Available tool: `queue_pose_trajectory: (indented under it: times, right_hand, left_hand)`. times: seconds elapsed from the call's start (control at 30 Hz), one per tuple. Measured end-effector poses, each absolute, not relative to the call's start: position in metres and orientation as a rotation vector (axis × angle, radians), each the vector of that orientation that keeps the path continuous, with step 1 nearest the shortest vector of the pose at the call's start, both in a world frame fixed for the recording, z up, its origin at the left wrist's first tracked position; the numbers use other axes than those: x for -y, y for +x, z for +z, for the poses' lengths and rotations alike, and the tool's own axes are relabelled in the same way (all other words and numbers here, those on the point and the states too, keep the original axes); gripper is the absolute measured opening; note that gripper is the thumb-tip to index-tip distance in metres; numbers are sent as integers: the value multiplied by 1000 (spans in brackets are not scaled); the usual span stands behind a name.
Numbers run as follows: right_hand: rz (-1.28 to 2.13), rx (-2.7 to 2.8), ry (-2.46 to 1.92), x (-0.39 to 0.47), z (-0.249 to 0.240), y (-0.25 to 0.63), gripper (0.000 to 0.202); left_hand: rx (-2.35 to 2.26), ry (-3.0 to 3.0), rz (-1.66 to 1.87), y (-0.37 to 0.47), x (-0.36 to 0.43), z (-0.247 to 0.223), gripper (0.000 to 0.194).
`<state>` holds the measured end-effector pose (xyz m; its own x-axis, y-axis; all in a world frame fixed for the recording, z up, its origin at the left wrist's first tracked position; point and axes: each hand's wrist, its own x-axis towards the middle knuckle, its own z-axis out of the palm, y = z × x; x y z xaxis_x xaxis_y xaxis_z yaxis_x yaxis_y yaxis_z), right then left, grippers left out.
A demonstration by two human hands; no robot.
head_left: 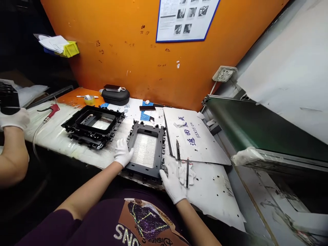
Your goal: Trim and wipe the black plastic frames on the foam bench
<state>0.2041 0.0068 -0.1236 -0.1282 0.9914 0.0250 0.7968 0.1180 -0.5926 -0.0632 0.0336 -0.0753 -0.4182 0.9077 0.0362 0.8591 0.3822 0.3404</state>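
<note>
A black rectangular plastic frame (159,147) with clips along its edges lies flat on the white-covered bench in front of me. My left hand (123,152), in a white glove, is at the frame's left edge with its thumb against the rim and its fingers bent. My right hand (173,182), also gloved, grips the near right corner, thumb on the rim; its fingertips are partly hidden along the side. Left of these, more black plastic frames (112,124) sit stacked.
A co-worker's gloved hand (15,119) holds a black part at far left, near a red air gun (53,111). Right of the frame are a cutter knife (177,149), a black pen (187,172) and cardboard (205,143). A green conveyor belt (246,119) runs along the right.
</note>
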Motion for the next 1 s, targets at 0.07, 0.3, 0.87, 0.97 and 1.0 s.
queue_pose_trajectory:
  times: [0.07,0.3,0.87,0.97,1.0]
  right_hand:
    - [772,1955,-1817,-11,-116,192,60]
    - [965,1806,-1890,-15,-79,170,57]
    - [1023,2050,-1337,27,-40,189,50]
    - [1073,2082,-1402,25,-55,196,46]
    - [1076,2072,-1426,24,-59,199,45]
  left_hand:
    - [-2449,1304,374,-64,-16,-77,71]
    - [-2294,1100,363,-64,-19,-63,42]
    - [-2623,1300,667,-241,6,111,38]
    - [-2640,1210,569,-292,15,111,36]
    - [-2616,1211,553,-301,16,111,36]
